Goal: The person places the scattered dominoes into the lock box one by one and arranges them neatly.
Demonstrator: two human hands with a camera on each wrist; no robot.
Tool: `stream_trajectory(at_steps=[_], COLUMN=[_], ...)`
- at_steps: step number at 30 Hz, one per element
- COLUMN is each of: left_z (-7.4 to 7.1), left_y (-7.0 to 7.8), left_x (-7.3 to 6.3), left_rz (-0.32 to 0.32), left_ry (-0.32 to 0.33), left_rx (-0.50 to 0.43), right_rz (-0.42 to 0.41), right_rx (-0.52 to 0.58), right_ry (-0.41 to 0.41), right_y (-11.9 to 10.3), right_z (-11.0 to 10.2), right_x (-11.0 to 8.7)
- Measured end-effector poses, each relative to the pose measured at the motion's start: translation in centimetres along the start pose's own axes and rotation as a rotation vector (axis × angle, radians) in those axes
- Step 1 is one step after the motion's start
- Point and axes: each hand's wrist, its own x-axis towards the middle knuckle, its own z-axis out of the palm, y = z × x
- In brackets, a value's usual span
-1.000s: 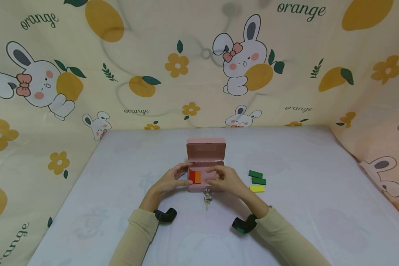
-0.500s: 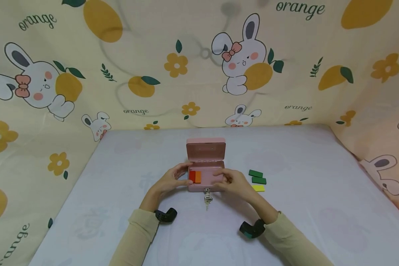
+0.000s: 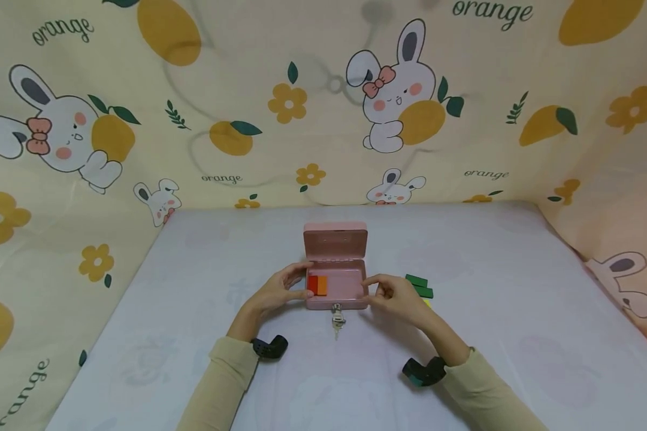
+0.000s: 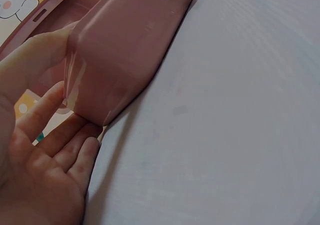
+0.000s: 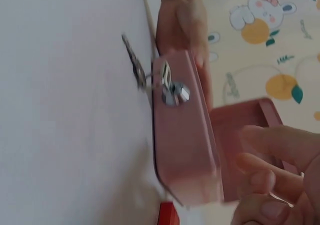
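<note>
A small pink metal cash box (image 3: 350,304) stands on the table with its lid (image 3: 335,244) raised. Inside, at its left end, a red block (image 3: 313,285) and an orange block (image 3: 322,285) lie side by side. My left hand (image 3: 277,290) holds the box's left end, thumb at the front corner and fingers toward the back. A key with a ring (image 5: 137,67) hangs from the lock on the front wall. My right hand (image 3: 401,297) is at the box's right edge, thumb and index finger apart with nothing between them.
Two green blocks (image 3: 416,280) lie right of the box, partly behind my right hand. A sliver of a yellow block (image 3: 427,303) shows there too. In the right wrist view a red block (image 5: 169,215) lies near the box. Patterned cloth (image 3: 280,137) rises behind the table.
My right hand has moved right, from over the inside of the box to its right edge. My left hand, the box and the two blocks in it stay put.
</note>
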Motion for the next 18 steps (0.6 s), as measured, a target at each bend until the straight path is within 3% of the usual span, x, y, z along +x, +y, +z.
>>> stream_trajectory(at_steps=[18], left_z=[0.0], left_y=[-0.1], left_x=[0.1], left_rz=[-0.001], left_ry=[0.001], left_rx=[-0.006], right_rz=[-0.082], right_rx=[0.007], right_ry=[-0.216], right_y=[3.4], right_z=[-3.0], right_x=[-0.1])
